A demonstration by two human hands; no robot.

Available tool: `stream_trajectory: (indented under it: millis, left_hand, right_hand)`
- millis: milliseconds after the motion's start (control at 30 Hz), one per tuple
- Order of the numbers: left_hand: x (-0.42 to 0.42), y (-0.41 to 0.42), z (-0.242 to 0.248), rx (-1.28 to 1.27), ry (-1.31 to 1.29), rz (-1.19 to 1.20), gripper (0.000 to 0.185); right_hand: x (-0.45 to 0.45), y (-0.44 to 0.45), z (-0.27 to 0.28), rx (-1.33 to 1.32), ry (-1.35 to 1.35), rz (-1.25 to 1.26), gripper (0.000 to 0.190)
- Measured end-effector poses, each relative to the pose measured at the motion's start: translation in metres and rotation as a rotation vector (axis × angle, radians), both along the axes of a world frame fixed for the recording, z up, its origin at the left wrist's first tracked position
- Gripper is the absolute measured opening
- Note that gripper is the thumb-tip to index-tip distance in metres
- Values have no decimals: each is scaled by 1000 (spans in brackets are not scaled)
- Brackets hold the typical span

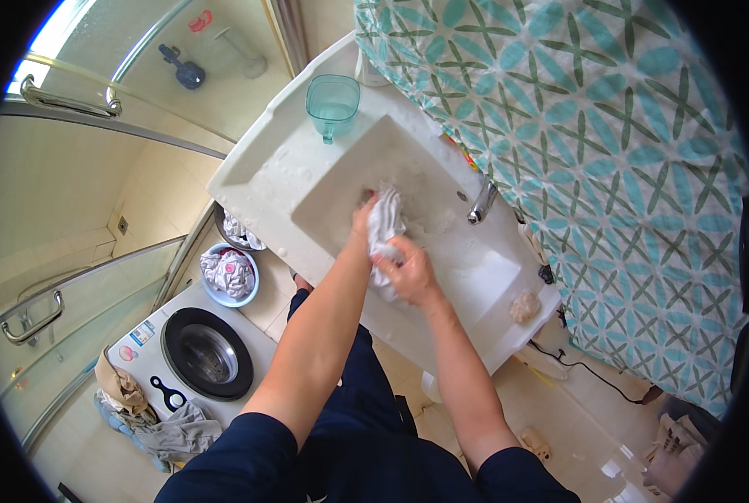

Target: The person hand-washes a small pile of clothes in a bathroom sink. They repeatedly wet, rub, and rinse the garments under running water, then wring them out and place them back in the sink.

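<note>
A wet white and grey striped cloth (385, 217) is bunched between my hands over the white laundry sink (324, 188). My left hand (363, 217) grips its upper part, with the fingers partly hidden behind the cloth. Lower down and to the right, my right hand (410, 270) holds the cloth between thumb and fingers, somewhat blurred. Cloudy water lies in the basin below. To the right of my hands, a chrome faucet (481, 204) reaches over the basin. A clear teal plastic cup with a handle (332, 104) stands on the sink's upper ledge.
A beige scrunched item (525, 307) sits at the sink's right corner. Left of the sink, a blue basin (253, 292) holds clothes beside a front-loading washing machine (255, 327) with garments (179, 434) at its edge. A patterned curtain (576, 157) hangs at the right; a glass shower door (53, 182) stands left.
</note>
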State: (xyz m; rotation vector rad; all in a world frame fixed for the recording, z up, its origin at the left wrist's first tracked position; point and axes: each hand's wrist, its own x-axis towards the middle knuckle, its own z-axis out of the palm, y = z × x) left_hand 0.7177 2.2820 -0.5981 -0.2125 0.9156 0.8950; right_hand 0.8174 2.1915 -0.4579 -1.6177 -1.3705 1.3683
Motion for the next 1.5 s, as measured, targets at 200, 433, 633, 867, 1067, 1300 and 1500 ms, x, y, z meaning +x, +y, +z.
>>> stream_trajectory:
  millis: [200, 433, 633, 867, 1067, 1300, 1500]
  left_hand:
    - [0, -21, 29, 142, 167, -185, 23]
    - [-5, -24, 62, 1, 365, -139, 43]
    - [6, -53, 57, 315, 949, -623, 74]
    - [2, -52, 60, 175, 625, -594, 60]
    - [4, -52, 138, 658, 1035, -710, 27]
    - [-9, -65, 213, 795, 1316, -556, 24]
    - [-32, -63, 208, 857, 1070, -581, 28]
  right_hand:
    - [-12, 37, -10, -23, -535, -91, 40]
    - [73, 52, -75, -595, 924, -1196, 56]
    - [80, -25, -127, -116, -722, -318, 58]
    - [58, -45, -43, -161, 391, -618, 33]
    - [67, -59, 83, 69, 95, -618, 22]
    - [77, -84, 54, -252, 332, -1021, 35]
    - [48, -93, -12, -613, 387, -957, 48]
